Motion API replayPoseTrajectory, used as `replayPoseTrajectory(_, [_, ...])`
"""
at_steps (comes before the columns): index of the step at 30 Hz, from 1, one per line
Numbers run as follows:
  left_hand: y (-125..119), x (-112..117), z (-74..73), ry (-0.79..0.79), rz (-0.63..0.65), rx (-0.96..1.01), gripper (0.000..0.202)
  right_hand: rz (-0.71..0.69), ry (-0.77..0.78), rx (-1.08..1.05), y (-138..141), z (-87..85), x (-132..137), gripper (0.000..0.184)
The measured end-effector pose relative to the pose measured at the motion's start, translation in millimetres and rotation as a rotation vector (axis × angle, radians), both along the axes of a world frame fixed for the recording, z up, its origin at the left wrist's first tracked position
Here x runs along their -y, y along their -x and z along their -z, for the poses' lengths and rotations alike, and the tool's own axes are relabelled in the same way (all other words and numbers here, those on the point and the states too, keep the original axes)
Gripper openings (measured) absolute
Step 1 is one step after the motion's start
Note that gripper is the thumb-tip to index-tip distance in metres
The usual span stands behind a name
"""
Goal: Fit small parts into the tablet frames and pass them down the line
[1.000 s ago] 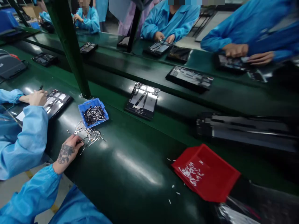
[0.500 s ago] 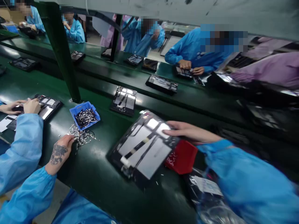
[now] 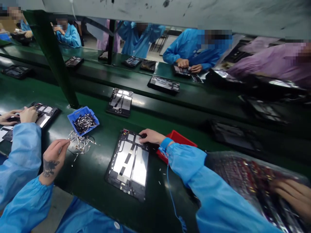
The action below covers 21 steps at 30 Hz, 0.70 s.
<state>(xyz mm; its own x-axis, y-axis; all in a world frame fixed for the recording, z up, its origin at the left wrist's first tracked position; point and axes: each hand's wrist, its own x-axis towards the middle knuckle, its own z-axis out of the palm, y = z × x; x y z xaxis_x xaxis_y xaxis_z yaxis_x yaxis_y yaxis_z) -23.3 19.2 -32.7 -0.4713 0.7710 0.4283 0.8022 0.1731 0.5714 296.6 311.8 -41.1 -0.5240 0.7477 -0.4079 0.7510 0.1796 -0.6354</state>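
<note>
An opened tablet (image 3: 128, 161) lies on the green bench in front of me, its inside with silver battery plates facing up. My right hand (image 3: 151, 136) is at its upper right corner, thumb and fingers closed on the edge. To the left, my left hand (image 3: 55, 152) is raised with its fingertips pinched on a small wired part that barely shows. Just beside those fingertips is a loose pile of small wired parts (image 3: 81, 144), silver with dark thin leads. A blue bin (image 3: 94, 119) full of similar parts stands behind the pile.
A red bin (image 3: 181, 139) sits behind my right forearm. At the right, a co-worker's hand (image 3: 291, 194) rests on a clear bag (image 3: 233, 171) of parts. Another co-worker's hands (image 3: 26, 115) work at left. A green post (image 3: 52, 61) rises behind the blue bin; more tablets (image 3: 164, 84) lie beyond.
My right hand has lowered the tablet from a tilted, raised position onto the bench. My left hand has drawn slightly back from the pile. A co-worker's hand and bag now show at right.
</note>
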Motion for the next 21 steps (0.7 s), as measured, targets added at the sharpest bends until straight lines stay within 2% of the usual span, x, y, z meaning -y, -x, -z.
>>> replayPoseTrajectory(3, [-14,4,-9.4,-0.021,-0.062,0.2,0.014,0.121,-0.187,-0.031,-18,-28.7,28,0.029])
replayPoseTrajectory(6, [-32,2,-17.6,-0.044,-0.116,0.664,0.013,0.243,-0.342,-0.194,-76,-70.7,89,0.03])
replayPoseTrajectory(8, [-47,-4,-18.4,-0.014,-0.099,0.966,0.009,0.491,-0.432,-0.233,-127,-85.3,147,0.035])
replayPoseTrajectory(9, [-55,-8,-17.1,0.028,-0.076,1.069,0.007,0.678,-0.533,-0.179,-151,-84.4,178,0.039])
replayPoseTrajectory(11, [-72,-17,-12.2,0.129,-0.003,1.181,0.009,0.944,-0.685,0.011,-191,-65.5,231,0.043])
replayPoseTrajectory(13, [-91,-25,-6.9,0.214,0.1,1.223,0.011,1.019,-0.663,0.129,-217,-30.5,263,0.039])
replayPoseTrajectory(14, [-100,-29,-4.9,0.249,0.158,1.226,0.011,1.022,-0.623,0.159,-224,-11.0,269,0.038])
replayPoseTrajectory(17, [-128,-38,-2.4,0.355,0.343,1.173,0.013,0.962,-0.585,0.179,-231,37.9,260,0.04])
replayPoseTrajectory(19, [-147,-40,-2.4,0.429,0.44,1.137,0.015,0.926,-0.592,0.192,-228,56.4,243,0.037])
replayPoseTrajectory(21, [-163,-39,-2.1,0.482,0.484,1.129,0.017,0.896,-0.592,0.209,-227,65.3,230,0.028])
